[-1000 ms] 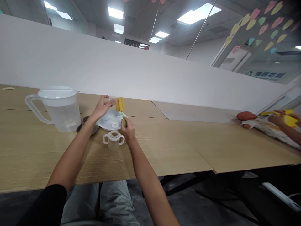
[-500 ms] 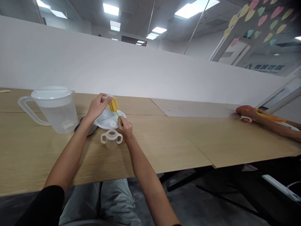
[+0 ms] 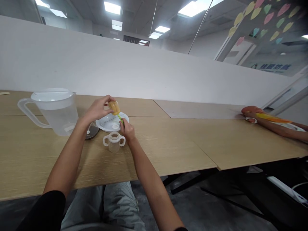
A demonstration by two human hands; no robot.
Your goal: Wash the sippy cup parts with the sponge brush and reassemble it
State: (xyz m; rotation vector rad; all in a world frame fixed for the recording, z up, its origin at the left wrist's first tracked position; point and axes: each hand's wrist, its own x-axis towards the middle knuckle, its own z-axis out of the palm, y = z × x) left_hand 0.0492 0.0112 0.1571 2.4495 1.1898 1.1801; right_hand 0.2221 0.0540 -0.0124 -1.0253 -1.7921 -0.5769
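Observation:
My left hand (image 3: 99, 108) is closed around a small clear container (image 3: 115, 104), tilted with its mouth toward my right hand. The yellow sponge head of a bottle brush shows through its wall. In my right hand (image 3: 128, 130), the fingers are wrapped round the brush's green handle (image 3: 120, 118). A white bowl (image 3: 102, 124) stands beneath, with a small round white piece (image 3: 115, 126) in it. Just in front is a clear cup with two handles (image 3: 114, 144), upright and without a lid. A dark round plate (image 3: 93, 132) lies partly behind my left forearm.
A large translucent lidded jug (image 3: 60, 114) stands left, its handle pointing left. A white partition (image 3: 144, 73) runs along the table's back. Far right, another person's arm (image 3: 271, 125) rests on the table (image 3: 168, 144) beside orange and yellow items.
The yellow sponge head was largely outside the clear container; now it is inside it. My left hand has shifted its grip and turned the container. My right hand has barely moved.

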